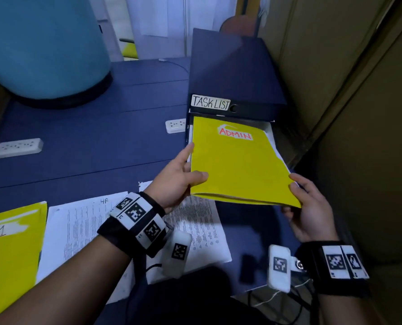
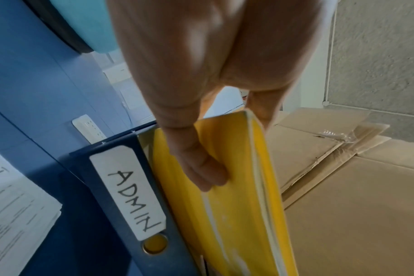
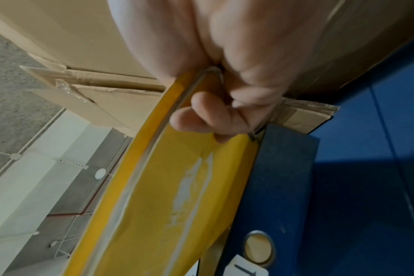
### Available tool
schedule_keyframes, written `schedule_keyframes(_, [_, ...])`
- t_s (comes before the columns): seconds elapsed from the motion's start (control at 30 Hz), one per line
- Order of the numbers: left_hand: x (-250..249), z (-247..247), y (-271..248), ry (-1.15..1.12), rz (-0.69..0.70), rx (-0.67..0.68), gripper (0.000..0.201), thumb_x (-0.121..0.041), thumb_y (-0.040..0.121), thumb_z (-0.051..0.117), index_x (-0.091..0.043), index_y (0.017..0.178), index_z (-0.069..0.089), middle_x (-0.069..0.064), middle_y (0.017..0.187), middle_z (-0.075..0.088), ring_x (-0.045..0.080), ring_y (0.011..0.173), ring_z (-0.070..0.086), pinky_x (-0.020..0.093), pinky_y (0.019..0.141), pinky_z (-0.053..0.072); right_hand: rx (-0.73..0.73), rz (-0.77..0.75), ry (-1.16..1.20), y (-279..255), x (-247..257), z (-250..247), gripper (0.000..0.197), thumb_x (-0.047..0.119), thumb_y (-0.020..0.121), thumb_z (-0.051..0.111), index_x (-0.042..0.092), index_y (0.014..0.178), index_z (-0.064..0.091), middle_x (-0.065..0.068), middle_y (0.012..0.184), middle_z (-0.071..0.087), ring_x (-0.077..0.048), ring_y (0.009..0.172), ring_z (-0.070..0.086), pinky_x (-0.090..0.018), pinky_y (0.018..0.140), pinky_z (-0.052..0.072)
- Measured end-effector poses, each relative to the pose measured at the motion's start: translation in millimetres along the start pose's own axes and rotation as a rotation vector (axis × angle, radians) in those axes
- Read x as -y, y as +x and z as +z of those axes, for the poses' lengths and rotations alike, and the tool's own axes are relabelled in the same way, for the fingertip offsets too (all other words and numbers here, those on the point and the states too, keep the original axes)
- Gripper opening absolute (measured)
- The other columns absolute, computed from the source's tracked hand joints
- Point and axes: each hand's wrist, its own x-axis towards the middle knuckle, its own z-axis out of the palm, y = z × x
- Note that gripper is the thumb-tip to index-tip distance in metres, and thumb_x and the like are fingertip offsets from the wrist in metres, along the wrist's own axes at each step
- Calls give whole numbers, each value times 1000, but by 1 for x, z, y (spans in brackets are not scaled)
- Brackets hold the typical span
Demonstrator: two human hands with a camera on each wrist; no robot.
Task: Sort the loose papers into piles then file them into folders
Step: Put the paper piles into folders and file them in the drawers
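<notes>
Both hands hold a yellow folder (image 1: 237,165) labelled ADMIN, with white sheets showing at its edges. Its far end sits inside a dark blue box file (image 2: 111,205) marked ADMIN on the spine, which lies under another blue file (image 1: 235,66) labelled TASK LIST. My left hand (image 1: 186,170) grips the folder's left edge, thumb on top. My right hand (image 1: 295,193) grips the near right corner, fingers curled beneath. Loose printed papers (image 1: 82,231) marked HR lie on the blue table, beside a second yellow folder (image 1: 10,249) labelled HR 1.
Cardboard panels (image 1: 359,113) close off the right side, right beside the files. Two white power strips (image 1: 17,147) (image 1: 175,125) lie on the table. A large blue cylinder (image 1: 45,48) stands at the back left. A small black object (image 1: 247,268) lies near the front edge.
</notes>
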Motion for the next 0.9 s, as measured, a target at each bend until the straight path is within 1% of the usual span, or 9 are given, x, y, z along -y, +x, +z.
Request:
schedule_keyframes(0.07, [2,-2,3,67,31,-29,95,-11,68,77,-21,149,28,3,154,32,21,137,38,42,108,40,-19,-15,-20,15,1,7,19,8,101,44,16,114,56,-7,81,55,-9,37,44,-15,34,31])
schedule_keyframes(0.17, [1,-4,6,76,87,-118,89,-11,65,82,-15,143,40,0,151,35,24,114,60,42,100,48,-27,-45,-42,40,2,26,22,10,102,43,14,122,52,-6,87,57,-8,38,46,-16,34,32])
schedule_keyframes(0.23, [0,-3,11,311,141,-223,73,-13,67,84,-19,133,53,-3,151,35,27,121,55,45,108,40,-33,-50,-83,54,3,37,26,14,103,44,15,128,52,-5,98,59,-10,45,49,-17,36,35])
schedule_keyframes(0.4, [7,2,38,688,245,-420,32,-16,78,77,-17,109,69,-3,140,44,17,121,51,32,104,41,-59,-150,-379,77,-1,30,31,31,99,53,25,129,56,-3,131,56,-18,97,60,-26,53,50])
schedule_keyframes(0.5, [13,8,50,888,287,-443,32,-18,82,74,-12,114,68,0,136,48,16,119,50,23,98,39,-120,-236,-606,72,-11,7,35,51,83,62,39,116,60,-2,122,60,-27,103,63,-46,78,57])
schedule_keyframes(0.57, [15,14,56,1006,302,-429,32,-19,85,71,-10,116,67,1,135,49,16,118,50,22,96,39,-158,-267,-708,64,-22,-7,24,51,79,64,38,98,60,-3,108,62,-29,96,64,-51,84,54])
schedule_keyframes(0.7, [14,21,67,1399,236,-381,29,-32,93,57,-22,118,65,-2,138,46,23,122,38,39,100,29,-7,-140,-586,43,-39,-13,15,17,93,64,18,81,55,0,69,56,-16,54,59,-33,53,48])
schedule_keyframes(0.8, [14,23,68,1544,167,-382,31,-47,92,52,-29,110,69,-6,142,39,22,125,29,44,99,25,219,-46,-606,37,-49,-2,11,12,94,61,15,84,59,1,68,57,-19,61,59,-28,52,46])
schedule_keyframes(0.9, [16,18,68,1563,147,-370,36,-57,90,50,-31,104,71,-6,146,35,22,129,23,45,101,22,297,-50,-663,41,-56,12,5,16,93,63,20,90,62,5,77,62,-19,71,62,-31,56,52])
